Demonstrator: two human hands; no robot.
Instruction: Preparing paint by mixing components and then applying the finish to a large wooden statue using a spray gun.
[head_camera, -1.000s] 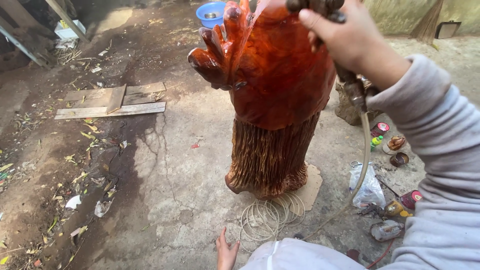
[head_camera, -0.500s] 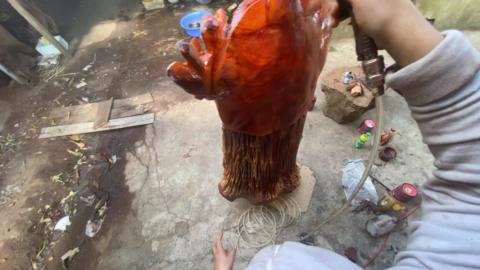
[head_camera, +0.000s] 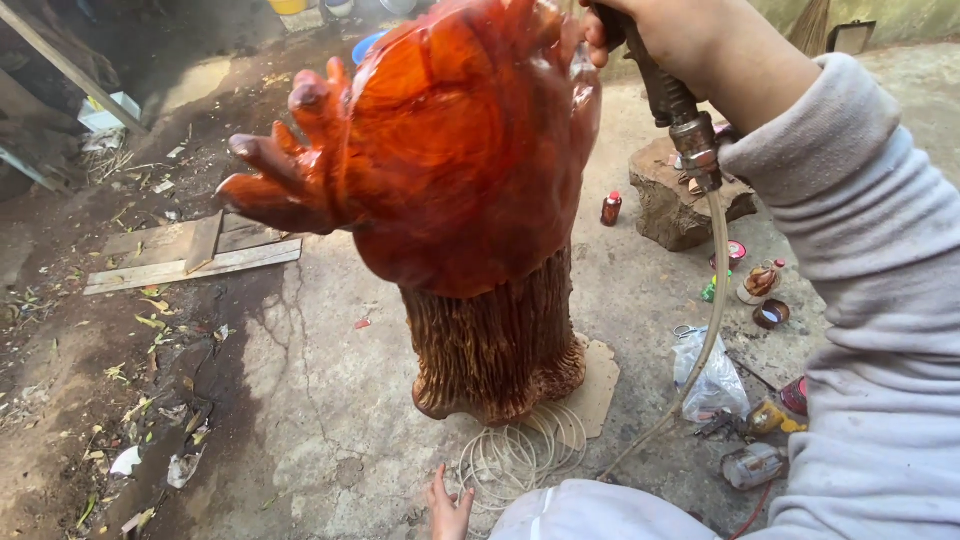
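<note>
Centre frame: tall carved wooden sculpture (head_camera: 470, 200), glossy red-orange lacquered top, bulbous, with finger-like prongs sticking out to the left; lower trunk is brown, deeply ribbed bark-like texture. It stands upright on a flat cardboard sheet (head_camera: 598, 385) on cracked grey concrete floor (head_camera: 320, 400). Right hand (head_camera: 680, 30) at top right, fingers wrapped tight around a dark metal spray tool (head_camera: 660, 85), clamped on its handle just beside the sculpture's upper right edge; can't tell if the nozzle touches the wood. Metal fitting at the tool's base feeds a translucent hose (head_camera: 712, 290) that hangs down and curves to lower centre, near pale coils of hose (head_camera: 520, 450) lying at the sculpture's foot. Grey fleece sleeve (head_camera: 860, 250) covers the right arm, fills the right side. Left hand (head_camera: 448, 505) at bottom centre, fingers spread apart, holds nothing, near the coils; contact with the floor not clear. Right of the sculpture: rough stone block (head_camera: 685, 205), small red-capped bottle (head_camera: 611, 208), small tins and lids (head_camera: 770, 312), crumpled clear plastic bag (head_camera: 712, 375). Left mid frame: flat wooden planks (head_camera: 190, 255) on dirt with leaf litter. Blue bowl (head_camera: 366, 45) at top, partly hidden behind the sculpture.
</note>
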